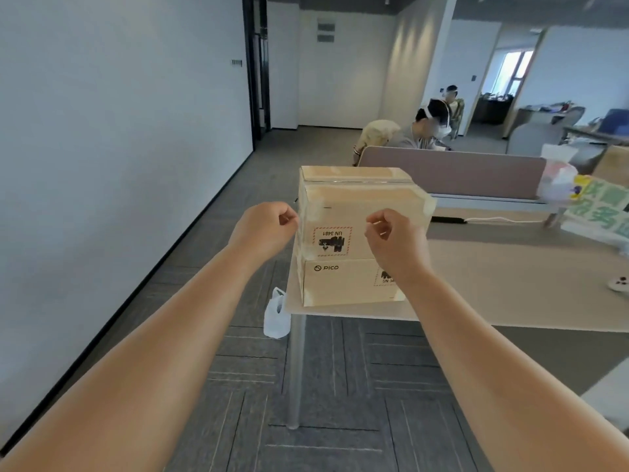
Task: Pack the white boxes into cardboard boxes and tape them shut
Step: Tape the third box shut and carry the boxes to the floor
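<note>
Two taped cardboard boxes are stacked on the near left corner of the table [510,284]. The upper box [360,202] has clear tape over its top seam and an upside-down UN 3481 label. The lower box [343,284] carries a PICO logo. My left hand [269,229] hovers at the upper box's left edge with its fingers curled in a loose fist, nothing visible in it. My right hand [394,240] is curled the same way in front of the upper box's face. No white boxes are in sight.
A white plastic bag [277,315] hangs beside the table leg [294,369]. A mauve desk divider [452,168] stands behind the boxes, with a black device and white cable [449,219] before it. A green-printed bag [599,212] and white controller [617,284] lie right. People sit beyond.
</note>
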